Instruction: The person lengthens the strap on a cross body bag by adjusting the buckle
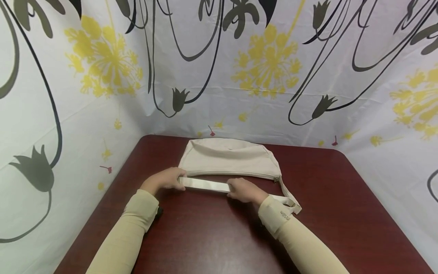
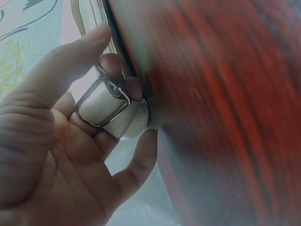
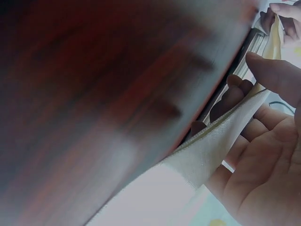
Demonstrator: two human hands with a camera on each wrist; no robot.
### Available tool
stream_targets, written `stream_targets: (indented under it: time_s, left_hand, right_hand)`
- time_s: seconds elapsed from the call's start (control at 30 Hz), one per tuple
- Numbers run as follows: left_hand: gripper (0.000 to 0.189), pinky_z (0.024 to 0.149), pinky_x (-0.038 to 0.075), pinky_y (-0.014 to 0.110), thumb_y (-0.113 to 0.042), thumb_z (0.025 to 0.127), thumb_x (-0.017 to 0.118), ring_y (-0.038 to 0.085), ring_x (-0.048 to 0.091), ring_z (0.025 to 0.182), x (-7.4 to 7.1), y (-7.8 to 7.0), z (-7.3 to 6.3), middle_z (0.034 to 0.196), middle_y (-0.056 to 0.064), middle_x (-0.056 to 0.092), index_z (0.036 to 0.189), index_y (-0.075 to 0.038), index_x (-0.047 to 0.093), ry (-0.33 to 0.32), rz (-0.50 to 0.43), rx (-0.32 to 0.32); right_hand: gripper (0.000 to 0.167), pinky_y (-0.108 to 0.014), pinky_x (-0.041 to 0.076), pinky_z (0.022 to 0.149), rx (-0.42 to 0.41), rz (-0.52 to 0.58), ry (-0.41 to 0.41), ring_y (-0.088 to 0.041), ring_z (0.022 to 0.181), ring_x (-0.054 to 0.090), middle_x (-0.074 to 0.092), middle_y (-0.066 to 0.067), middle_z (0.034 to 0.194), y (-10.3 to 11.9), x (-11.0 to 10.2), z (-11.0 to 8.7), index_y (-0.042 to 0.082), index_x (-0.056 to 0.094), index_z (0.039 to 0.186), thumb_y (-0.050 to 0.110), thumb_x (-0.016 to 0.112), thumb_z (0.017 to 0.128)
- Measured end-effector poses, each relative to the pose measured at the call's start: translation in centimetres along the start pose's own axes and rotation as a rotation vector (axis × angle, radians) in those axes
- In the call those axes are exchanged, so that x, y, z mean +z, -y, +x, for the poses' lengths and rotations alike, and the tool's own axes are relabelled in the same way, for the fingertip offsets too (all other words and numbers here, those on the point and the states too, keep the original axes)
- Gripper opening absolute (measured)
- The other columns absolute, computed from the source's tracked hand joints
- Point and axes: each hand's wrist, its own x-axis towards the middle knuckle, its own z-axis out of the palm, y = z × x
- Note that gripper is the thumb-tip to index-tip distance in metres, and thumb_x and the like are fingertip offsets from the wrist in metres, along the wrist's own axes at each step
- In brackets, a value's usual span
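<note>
A cream canvas shoulder bag (image 1: 232,158) lies flat toward the back of the table, its zipper edge facing me. In front of that edge runs the bag's pale strap (image 1: 207,184), stretched between both hands. My left hand (image 1: 165,179) holds it near the bag's left corner; the left wrist view shows a metal buckle (image 2: 102,104) on the strap, with fingers curled behind it. Farther right, my right hand (image 1: 245,190) grips the strap, and in the right wrist view the webbing (image 3: 202,150) passes between thumb and fingers. Beyond it, the strap folds back to the bag's right corner.
The dark reddish table (image 1: 205,232) has rounded far corners. A white cloth (image 1: 212,76) with yellow and grey flower prints hangs around its back and sides. A loop of strap (image 1: 291,201) lies right of the right wrist.
</note>
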Motion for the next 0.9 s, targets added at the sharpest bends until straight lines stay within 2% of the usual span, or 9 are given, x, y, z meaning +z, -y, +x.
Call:
stream_targets:
  time_s: [0.37,0.67,0.9]
  left_hand:
    - [0.022,0.065,0.041,0.03,-0.008,0.082,0.077,0.014,0.046,0.066,0.0,-0.4,-0.1,0.072,-0.003,0.05,0.079,-0.012,0.055,-0.006,0.032,0.004]
    - [0.021,0.064,0.041,0.03,-0.006,0.081,0.075,0.014,0.045,0.066,0.1,-0.6,-0.2,0.071,-0.002,0.049,0.081,-0.011,0.054,-0.003,0.015,-0.019]
    - [0.02,0.063,0.041,0.03,-0.007,0.082,0.074,0.014,0.046,0.065,0.1,-0.6,-0.2,0.071,-0.002,0.05,0.081,-0.012,0.055,-0.007,0.019,-0.019]
  right_hand:
    - [0.018,-0.037,0.046,0.07,0.005,-0.009,-0.017,-0.015,0.074,0.051,0.053,0.003,0.076,-0.1,-0.1,-0.4,0.008,0.064,0.101,0.012,0.076,0.089]
    - [0.018,-0.036,0.045,0.069,0.03,-0.014,0.01,-0.015,0.072,0.05,0.053,0.002,0.076,-0.6,-0.2,-0.8,0.007,0.064,0.102,0.011,0.075,0.089]
    - [0.013,-0.035,0.042,0.065,0.03,-0.011,0.02,-0.014,0.069,0.047,0.05,0.002,0.072,-1.1,-0.5,-1.3,0.008,0.062,0.094,0.011,0.074,0.09]
